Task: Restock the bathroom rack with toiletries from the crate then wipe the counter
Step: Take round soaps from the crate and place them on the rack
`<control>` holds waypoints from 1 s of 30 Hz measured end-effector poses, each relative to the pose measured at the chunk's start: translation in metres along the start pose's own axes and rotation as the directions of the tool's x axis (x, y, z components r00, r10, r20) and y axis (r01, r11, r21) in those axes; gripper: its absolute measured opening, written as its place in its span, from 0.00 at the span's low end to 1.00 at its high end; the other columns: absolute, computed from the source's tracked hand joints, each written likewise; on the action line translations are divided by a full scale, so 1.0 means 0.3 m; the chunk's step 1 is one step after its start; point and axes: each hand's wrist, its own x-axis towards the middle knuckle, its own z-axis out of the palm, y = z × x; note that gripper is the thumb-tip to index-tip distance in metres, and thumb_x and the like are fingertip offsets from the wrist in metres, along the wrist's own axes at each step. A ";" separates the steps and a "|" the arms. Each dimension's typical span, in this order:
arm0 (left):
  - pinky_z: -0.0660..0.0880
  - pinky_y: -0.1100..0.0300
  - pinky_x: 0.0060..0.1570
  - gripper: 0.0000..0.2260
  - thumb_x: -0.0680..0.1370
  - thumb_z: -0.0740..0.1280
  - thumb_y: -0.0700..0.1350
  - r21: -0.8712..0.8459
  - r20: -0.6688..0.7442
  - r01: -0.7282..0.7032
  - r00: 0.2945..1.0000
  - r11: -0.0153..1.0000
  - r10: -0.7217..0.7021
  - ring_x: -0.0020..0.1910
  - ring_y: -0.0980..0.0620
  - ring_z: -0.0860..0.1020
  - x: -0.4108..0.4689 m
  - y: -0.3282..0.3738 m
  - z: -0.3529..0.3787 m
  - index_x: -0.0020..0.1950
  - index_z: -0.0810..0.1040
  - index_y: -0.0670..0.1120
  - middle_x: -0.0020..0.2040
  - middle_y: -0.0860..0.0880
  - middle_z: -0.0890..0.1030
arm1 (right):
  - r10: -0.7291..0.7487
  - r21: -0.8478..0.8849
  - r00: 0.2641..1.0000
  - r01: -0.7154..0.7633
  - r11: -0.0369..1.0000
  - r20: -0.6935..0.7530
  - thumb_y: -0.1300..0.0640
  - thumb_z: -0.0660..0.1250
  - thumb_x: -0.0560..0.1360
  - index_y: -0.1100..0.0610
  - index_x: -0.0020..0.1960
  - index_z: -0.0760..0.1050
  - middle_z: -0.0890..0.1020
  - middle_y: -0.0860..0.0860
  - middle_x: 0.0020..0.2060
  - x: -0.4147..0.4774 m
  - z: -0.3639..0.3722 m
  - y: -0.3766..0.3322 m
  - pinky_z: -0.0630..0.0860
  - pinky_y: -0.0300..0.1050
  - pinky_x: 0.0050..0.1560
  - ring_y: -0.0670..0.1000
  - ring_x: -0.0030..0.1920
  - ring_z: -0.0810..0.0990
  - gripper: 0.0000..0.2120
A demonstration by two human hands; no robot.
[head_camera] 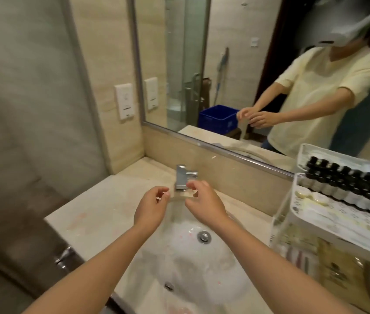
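My left hand (152, 207) and my right hand (204, 202) are raised over the sink (193, 257), just in front of the chrome faucet (182, 176). Each pinches a top corner of a thin, pale, see-through wipe (177, 209) that hangs stretched between them. The white two-tier rack (329, 225) stands on the counter (93, 214) at the right. Its upper shelf holds a row of several small black-capped bottles (349, 189) and flat packets. The lower shelf holds sachets. The blue crate (218, 118) shows only as a reflection in the mirror.
Faint pink smears mark the beige counter left of the sink and the basin itself. A framed mirror (179, 64) runs along the back wall above a low splashback. A white wall socket (124, 102) sits at the left, beside a glass partition.
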 end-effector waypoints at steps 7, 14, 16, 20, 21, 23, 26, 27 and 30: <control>0.75 0.55 0.53 0.09 0.79 0.64 0.51 0.039 -0.142 0.118 0.984 0.992 -0.112 0.48 0.59 0.77 -0.078 -0.188 -0.312 0.58 0.77 0.53 0.51 0.56 0.79 | -0.094 0.009 0.980 0.094 0.996 0.176 0.54 0.66 0.72 0.47 0.66 0.71 0.73 0.46 0.62 0.003 0.274 -0.205 0.75 0.48 0.57 0.46 0.59 0.74 0.22; 0.73 0.59 0.45 0.07 0.80 0.62 0.53 0.076 -0.246 0.239 0.945 0.968 -0.214 0.46 0.62 0.76 -0.195 -0.347 -0.597 0.57 0.75 0.57 0.50 0.60 0.77 | -0.190 0.031 0.941 0.189 0.982 0.282 0.52 0.66 0.73 0.47 0.68 0.69 0.72 0.46 0.63 -0.062 0.526 -0.430 0.75 0.48 0.57 0.46 0.60 0.75 0.23; 0.76 0.58 0.47 0.08 0.80 0.62 0.53 0.061 -0.271 0.270 0.931 0.961 -0.244 0.47 0.62 0.77 -0.235 -0.393 -0.681 0.57 0.75 0.57 0.50 0.60 0.77 | -0.220 0.044 0.923 0.217 0.975 0.317 0.52 0.66 0.73 0.47 0.68 0.69 0.72 0.46 0.64 -0.090 0.599 -0.500 0.75 0.47 0.57 0.46 0.60 0.75 0.23; 0.76 0.57 0.52 0.08 0.79 0.64 0.51 0.041 -0.338 0.309 0.899 0.950 -0.278 0.47 0.60 0.78 -0.325 -0.495 -0.859 0.57 0.77 0.56 0.52 0.56 0.78 | -0.273 0.076 0.880 0.265 0.961 0.389 0.53 0.67 0.72 0.47 0.68 0.70 0.73 0.46 0.63 -0.149 0.757 -0.649 0.75 0.46 0.57 0.47 0.59 0.75 0.24; 0.76 0.56 0.53 0.07 0.79 0.64 0.51 0.041 -0.358 0.323 0.888 0.945 -0.288 0.47 0.59 0.78 -0.349 -0.521 -0.908 0.56 0.77 0.56 0.52 0.56 0.79 | -0.286 0.084 0.868 0.276 0.958 0.406 0.53 0.67 0.72 0.47 0.68 0.70 0.73 0.47 0.63 -0.164 0.798 -0.689 0.75 0.46 0.58 0.47 0.59 0.75 0.24; 0.76 0.55 0.54 0.06 0.78 0.65 0.51 0.040 -0.403 0.355 0.861 0.934 -0.310 0.47 0.58 0.78 -0.398 -0.571 -1.004 0.55 0.77 0.57 0.51 0.55 0.80 | -0.316 0.103 0.842 0.302 0.948 0.437 0.53 0.67 0.72 0.47 0.68 0.70 0.73 0.47 0.63 -0.197 0.877 -0.766 0.74 0.45 0.58 0.47 0.60 0.75 0.24; 0.76 0.53 0.55 0.05 0.78 0.65 0.50 0.019 -0.463 0.409 0.812 0.912 -0.355 0.48 0.58 0.78 -0.476 -0.642 -1.143 0.54 0.76 0.57 0.52 0.54 0.79 | -0.367 0.122 0.801 0.353 0.928 0.472 0.52 0.67 0.73 0.46 0.69 0.69 0.73 0.46 0.64 -0.251 0.991 -0.878 0.74 0.43 0.58 0.46 0.60 0.75 0.25; 0.76 0.53 0.56 0.06 0.78 0.65 0.50 0.013 -0.480 0.425 0.797 0.905 -0.367 0.49 0.57 0.78 -0.502 -0.665 -1.185 0.55 0.77 0.56 0.53 0.54 0.79 | -0.383 0.128 0.786 0.369 0.920 0.485 0.52 0.67 0.73 0.47 0.69 0.69 0.73 0.47 0.64 -0.270 1.029 -0.916 0.74 0.44 0.59 0.46 0.60 0.75 0.25; 0.75 0.56 0.57 0.09 0.79 0.65 0.49 -0.012 -0.528 0.466 0.749 0.885 -0.401 0.52 0.56 0.77 -0.591 -0.723 -1.307 0.59 0.77 0.53 0.56 0.53 0.79 | -0.430 0.155 0.733 0.415 0.897 0.527 0.52 0.66 0.73 0.47 0.69 0.68 0.72 0.46 0.64 -0.332 1.137 -1.027 0.74 0.45 0.57 0.47 0.62 0.74 0.25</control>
